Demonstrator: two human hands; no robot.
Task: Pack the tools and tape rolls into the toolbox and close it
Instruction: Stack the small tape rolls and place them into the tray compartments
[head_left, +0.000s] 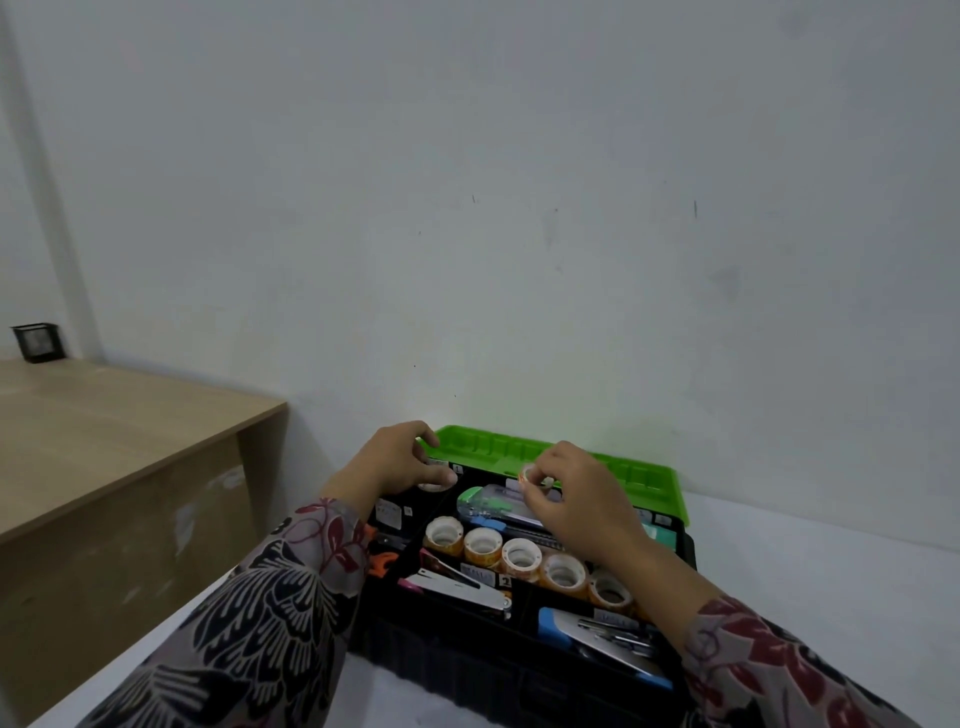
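Note:
A black toolbox stands open in front of me, its green lid tipped back toward the wall. My right hand pinches a small clear tape roll above the far middle compartment. My left hand hovers with curled fingers over the far left compartment, right above another tape roll; whether it touches that roll is unclear. Several tape rolls stand in a row in the middle tray. A stapler lies in front of them, and flat metal tools fill the near right compartment.
The toolbox sits on a white surface against a white wall. A wooden desk stands to the left with a small black holder at its far corner. Orange-handled tools lie in the left side of the box.

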